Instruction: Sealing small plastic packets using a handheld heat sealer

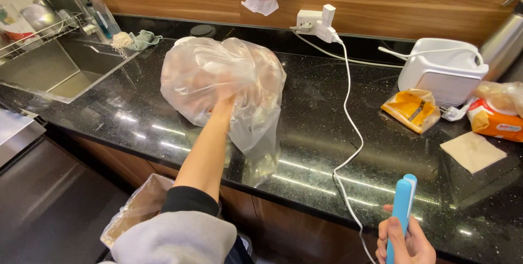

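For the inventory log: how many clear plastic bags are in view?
2. One clear plastic bag on the counter, gripped by the left hand; another bag below the counter edge. Others may be hidden.

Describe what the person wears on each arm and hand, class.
The left arm is bare from wrist to elbow, with a black cuff under a pushed-up pale grey sleeve. The left hand and right hand are bare, without gloves or visible rings.

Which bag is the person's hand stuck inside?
The big clear plastic bag in the middle of the black counter. The left hand is inside it; the small yellow packet lies untouched by the white appliance.
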